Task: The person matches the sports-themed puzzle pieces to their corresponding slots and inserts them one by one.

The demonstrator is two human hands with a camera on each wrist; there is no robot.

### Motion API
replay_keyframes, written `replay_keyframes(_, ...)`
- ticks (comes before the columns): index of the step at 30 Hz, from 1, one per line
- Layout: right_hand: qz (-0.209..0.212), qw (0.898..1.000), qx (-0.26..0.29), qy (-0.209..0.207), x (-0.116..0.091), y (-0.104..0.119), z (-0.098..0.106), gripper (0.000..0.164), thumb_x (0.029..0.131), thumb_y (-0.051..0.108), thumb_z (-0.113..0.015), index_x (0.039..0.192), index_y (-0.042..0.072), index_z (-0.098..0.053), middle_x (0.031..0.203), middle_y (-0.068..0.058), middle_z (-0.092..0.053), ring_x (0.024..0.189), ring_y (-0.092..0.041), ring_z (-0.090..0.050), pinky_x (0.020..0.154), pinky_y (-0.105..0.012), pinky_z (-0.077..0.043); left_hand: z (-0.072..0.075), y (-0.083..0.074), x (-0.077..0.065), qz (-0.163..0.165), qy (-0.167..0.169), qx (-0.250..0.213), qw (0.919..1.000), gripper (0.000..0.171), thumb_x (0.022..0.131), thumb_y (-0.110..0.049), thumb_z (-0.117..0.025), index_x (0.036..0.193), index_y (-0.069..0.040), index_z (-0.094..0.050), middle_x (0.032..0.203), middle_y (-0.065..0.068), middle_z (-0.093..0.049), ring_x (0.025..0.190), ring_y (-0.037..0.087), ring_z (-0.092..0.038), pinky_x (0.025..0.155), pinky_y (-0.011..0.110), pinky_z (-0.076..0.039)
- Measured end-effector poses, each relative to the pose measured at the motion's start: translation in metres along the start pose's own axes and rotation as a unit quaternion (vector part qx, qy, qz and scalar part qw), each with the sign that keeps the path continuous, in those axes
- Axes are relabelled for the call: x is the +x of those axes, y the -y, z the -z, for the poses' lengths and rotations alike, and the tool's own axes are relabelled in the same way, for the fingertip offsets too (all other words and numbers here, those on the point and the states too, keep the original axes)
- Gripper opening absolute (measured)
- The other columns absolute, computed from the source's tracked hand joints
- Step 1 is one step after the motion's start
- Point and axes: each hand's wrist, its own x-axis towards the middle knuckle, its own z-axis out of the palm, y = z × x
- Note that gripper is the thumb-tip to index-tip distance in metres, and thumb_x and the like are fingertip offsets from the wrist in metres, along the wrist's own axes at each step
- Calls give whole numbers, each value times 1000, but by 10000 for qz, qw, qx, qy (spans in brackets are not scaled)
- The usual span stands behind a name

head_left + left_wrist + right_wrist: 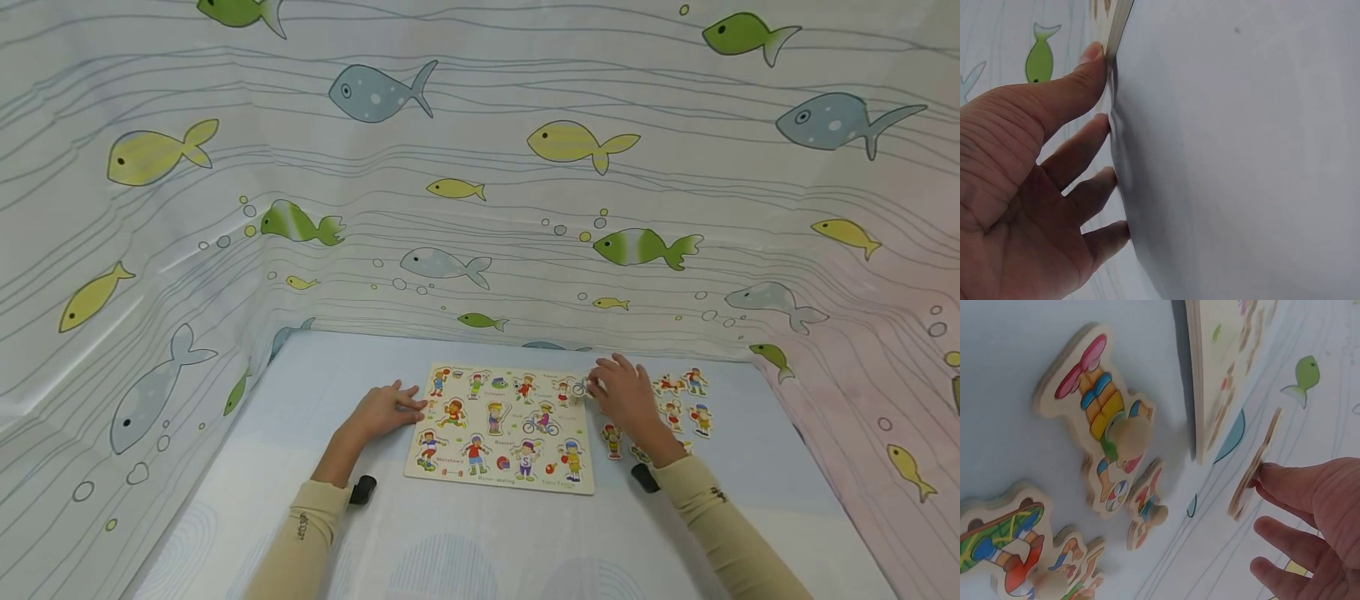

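Observation:
A wooden peg puzzle board with pictures of children at sports lies on the table. At its left edge is my left hand; in the left wrist view the thumb touches the board's edge, and the other fingers are spread with their tips against the table. My right hand pinches a thin wooden puzzle piece between thumb and finger, held near the board's upper right corner. A wheel shape shows on it in the head view; the rest is hidden.
Several loose puzzle pieces lie right of the board, some under the right forearm. A ball-player piece and a skateboarder piece have round knobs. A fish-patterned sheet rises behind the table.

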Motion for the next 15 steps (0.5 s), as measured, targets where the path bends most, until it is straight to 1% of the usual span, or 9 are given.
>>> replay_keyframes(7,213,9997,48,-88,-2,11,-1,9,91,20,-73,96,12,-72,128,-14,-64,132,-42,-43,103,-73,-27,-1,1,-1,-71,-47,7,10000,30,86,-28,-76,112,-13,-75,138,13,-55,138,45,-34,112,62,-24)
replay_keyframes(11,210,9998,35,37,-3,19,0,9,92,21,-72,95,13,-71,131,-15,-62,134,-41,-42,105,-72,-26,0,1,-2,-115,-64,-14,9999,30,87,-28,-76,112,-13,-75,138,13,-55,138,45,-34,112,63,-24)
replay_keyframes(15,205,9997,69,118,-3,25,0,7,93,21,-71,95,14,-71,132,-14,-61,135,-41,-41,105,-71,-26,0,1,-4,-229,-135,-19,9996,31,86,-29,-76,112,-13,-75,137,15,-56,137,48,-34,110,64,-26)
